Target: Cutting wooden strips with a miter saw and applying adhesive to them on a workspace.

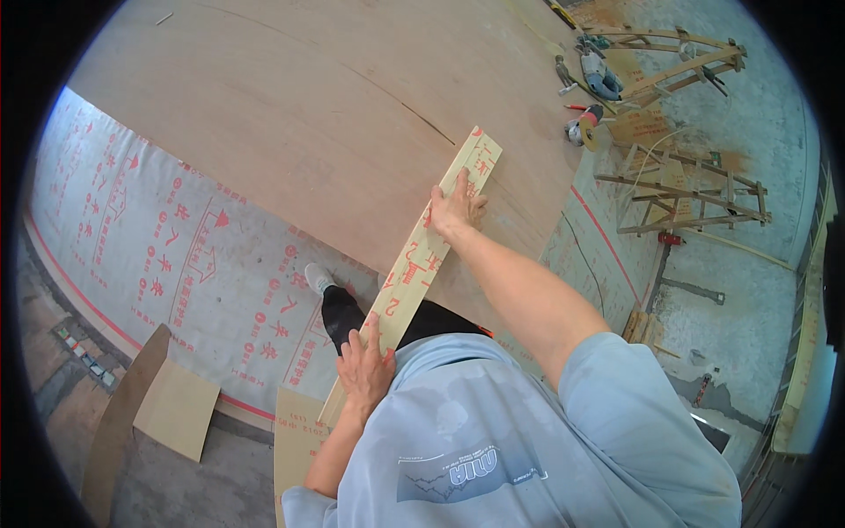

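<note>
1. Plank (412, 268) slants over the edge of the brown sheet (290, 132).
2. Right hand (456, 211) curls around it; left hand (365, 367) lies half-spread on it, grip unclear.
3. Likely step: positioning; next calls for steady two-handed control.

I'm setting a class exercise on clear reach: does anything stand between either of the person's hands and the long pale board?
Nothing visible does. The left hand and right hand are directly on the long board; the grinder lies apart, toward the picture's upper right.

Grey concrete floor (748, 352), pale sheeting (238, 264) over part — and wooden frames (682, 77), perhaps trestles.
</note>
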